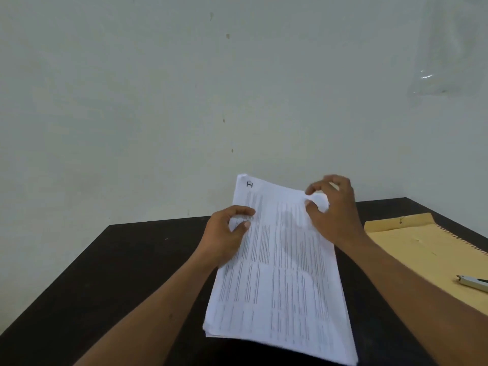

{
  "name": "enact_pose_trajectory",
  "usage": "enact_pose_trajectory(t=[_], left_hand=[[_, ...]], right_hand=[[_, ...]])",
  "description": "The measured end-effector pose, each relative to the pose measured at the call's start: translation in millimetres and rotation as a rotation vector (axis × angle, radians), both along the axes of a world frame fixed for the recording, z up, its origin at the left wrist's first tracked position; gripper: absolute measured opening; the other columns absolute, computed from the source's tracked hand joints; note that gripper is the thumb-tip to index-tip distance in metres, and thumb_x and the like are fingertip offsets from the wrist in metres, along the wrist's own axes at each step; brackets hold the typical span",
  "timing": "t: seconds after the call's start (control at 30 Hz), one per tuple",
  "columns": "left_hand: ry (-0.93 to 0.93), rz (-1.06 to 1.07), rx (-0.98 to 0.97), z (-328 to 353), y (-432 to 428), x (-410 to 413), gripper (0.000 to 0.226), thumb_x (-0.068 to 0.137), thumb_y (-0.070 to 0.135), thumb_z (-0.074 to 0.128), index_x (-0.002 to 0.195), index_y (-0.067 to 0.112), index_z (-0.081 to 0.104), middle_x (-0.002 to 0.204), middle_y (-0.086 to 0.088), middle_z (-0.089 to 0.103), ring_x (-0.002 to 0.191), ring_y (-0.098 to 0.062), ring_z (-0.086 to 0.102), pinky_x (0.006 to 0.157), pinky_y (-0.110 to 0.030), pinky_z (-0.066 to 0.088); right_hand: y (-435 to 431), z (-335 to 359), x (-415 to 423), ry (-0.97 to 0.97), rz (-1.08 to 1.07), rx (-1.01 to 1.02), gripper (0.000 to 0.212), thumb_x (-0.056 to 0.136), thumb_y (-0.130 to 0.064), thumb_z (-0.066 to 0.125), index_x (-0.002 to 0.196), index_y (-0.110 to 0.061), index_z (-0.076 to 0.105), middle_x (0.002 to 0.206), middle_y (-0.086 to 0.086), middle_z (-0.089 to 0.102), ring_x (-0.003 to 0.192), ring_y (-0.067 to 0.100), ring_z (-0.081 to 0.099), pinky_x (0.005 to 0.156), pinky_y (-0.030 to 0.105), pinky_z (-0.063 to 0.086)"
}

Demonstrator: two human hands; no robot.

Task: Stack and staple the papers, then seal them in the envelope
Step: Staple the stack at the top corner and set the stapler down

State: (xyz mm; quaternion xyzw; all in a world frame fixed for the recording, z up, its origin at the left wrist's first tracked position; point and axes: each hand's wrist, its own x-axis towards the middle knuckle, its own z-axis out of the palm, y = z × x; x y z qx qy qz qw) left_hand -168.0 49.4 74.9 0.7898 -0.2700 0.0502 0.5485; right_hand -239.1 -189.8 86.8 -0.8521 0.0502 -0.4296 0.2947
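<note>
A stack of white printed papers (280, 273) is lifted at its far end over the dark table (126, 265), its near end resting low by the table's front. My left hand (227, 233) pinches the stack's left edge. My right hand (335, 212) grips the top right corner, which curls under the fingers. A yellow-brown envelope (427, 249) lies flat on the table to the right. A silver stapler (474, 282) rests on the envelope at the right edge of view, partly cut off.
A pale wall (184, 88) rises directly behind the table's far edge. The table's back right corner shows just beyond the envelope.
</note>
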Motion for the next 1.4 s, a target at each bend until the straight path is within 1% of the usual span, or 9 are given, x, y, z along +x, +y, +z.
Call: enact_pose_trajectory(t=[0.13, 0.23, 0.37, 0.57, 0.73, 0.83, 1.0, 1.23, 1.4], left_hand=[[0.048, -0.14, 0.013, -0.6, -3.3, -14.2, 0.018, 0.095, 0.015, 0.066, 0.102, 0.03, 0.073, 0.112, 0.02, 0.065, 0.092, 0.014, 0.064, 0.071, -0.005, 0.051], [0.082, -0.213, 0.043, -3.6, -7.8, -20.9, 0.015, 0.095, 0.017, 0.067, 0.104, 0.027, 0.073, 0.112, 0.016, 0.065, 0.093, 0.006, 0.067, 0.071, -0.012, 0.055], [0.071, -0.21, 0.136, -9.4, -12.2, -22.6, 0.015, 0.095, 0.021, 0.067, 0.107, 0.029, 0.07, 0.113, 0.007, 0.066, 0.09, -0.008, 0.072, 0.074, -0.024, 0.061], [0.066, -0.128, 0.069, -10.8, -26.2, -14.8, 0.015, 0.092, 0.019, 0.071, 0.105, 0.025, 0.073, 0.104, 0.006, 0.073, 0.087, -0.009, 0.073, 0.08, -0.034, 0.062], [0.103, -0.146, 0.028, -12.9, -38.7, -14.0, 0.015, 0.089, 0.015, 0.074, 0.104, 0.017, 0.074, 0.103, 0.004, 0.072, 0.082, -0.006, 0.073, 0.067, -0.022, 0.06], [0.13, -0.155, 0.003, -13.3, -45.7, -12.8, 0.014, 0.089, 0.012, 0.074, 0.103, 0.013, 0.075, 0.102, 0.002, 0.071, 0.082, -0.002, 0.072, 0.063, -0.015, 0.056], [0.178, -0.194, 0.01, -16.4, -54.8, -10.9, 0.016, 0.09, 0.011, 0.072, 0.105, 0.014, 0.074, 0.102, 0.004, 0.07, 0.082, -0.003, 0.073, 0.063, -0.017, 0.057], [0.199, -0.235, 0.041, -26.8, -72.1, -8.2, 0.02, 0.089, 0.012, 0.073, 0.106, 0.022, 0.073, 0.11, 0.002, 0.07, 0.088, -0.009, 0.074, 0.069, -0.024, 0.061], [0.2, -0.277, 0.122, -35.4, -96.2, -6.5, 0.026, 0.089, 0.012, 0.073, 0.112, 0.025, 0.073, 0.118, 0.004, 0.067, 0.093, -0.01, 0.072, 0.078, -0.032, 0.063]], right_hand=[[-0.8, 33.5, 12.6, 0.259, 0.236, -0.072, 0.01, 0.089, -0.023, 0.068, 0.092, -0.032, 0.067, 0.128, -0.007, 0.06, 0.138, 0.015, 0.042, 0.114, 0.039, 0.03], [3.4, 33.3, 16.1, 0.391, 0.358, -0.016, 0.015, 0.092, -0.015, 0.063, 0.091, -0.029, 0.07, 0.105, -0.011, 0.07, 0.108, 0.007, 0.062, 0.095, 0.03, 0.049], [8.4, 12.9, 14.5, 0.408, 0.401, 0.007, 0.022, 0.093, -0.007, 0.061, 0.098, -0.027, 0.068, 0.092, -0.004, 0.069, 0.087, 0.016, 0.066, 0.083, 0.031, 0.054], [4.8, 2.5, 4.4, 0.407, 0.432, 0.03, 0.021, 0.096, -0.007, 0.059, 0.098, -0.022, 0.073, 0.1, -0.015, 0.07, 0.096, -0.002, 0.065, 0.084, 0.016, 0.048], [-8.0, -1.8, -1.0, 0.455, 0.427, 0.023, 0.023, 0.095, -0.007, 0.06, 0.101, -0.023, 0.075, 0.101, -0.016, 0.071, 0.097, -0.004, 0.065, 0.084, 0.011, 0.048], [-14.9, -6.3, -1.5, 0.46, 0.42, 0.018, 0.024, 0.094, -0.008, 0.061, 0.108, -0.024, 0.071, 0.1, -0.012, 0.071, 0.096, 0.004, 0.066, 0.088, 0.018, 0.051], [-22.5, -14.0, -2.0, 0.484, 0.389, 0.016, 0.026, 0.095, -0.012, 0.062, 0.116, -0.026, 0.069, 0.105, -0.012, 0.07, 0.102, 0.006, 0.065, 0.095, 0.028, 0.053], [-38.7, -28.0, -5.2, 0.512, 0.351, 0.08, 0.028, 0.095, -0.01, 0.063, 0.116, -0.024, 0.073, 0.109, -0.01, 0.071, 0.105, 0.008, 0.066, 0.094, 0.03, 0.055], [-57.8, -38.9, -17.0, 0.566, 0.29, 0.119, 0.031, 0.093, -0.006, 0.064, 0.113, -0.028, 0.073, 0.104, -0.015, 0.07, 0.098, 0.004, 0.067, 0.086, 0.023, 0.053]])
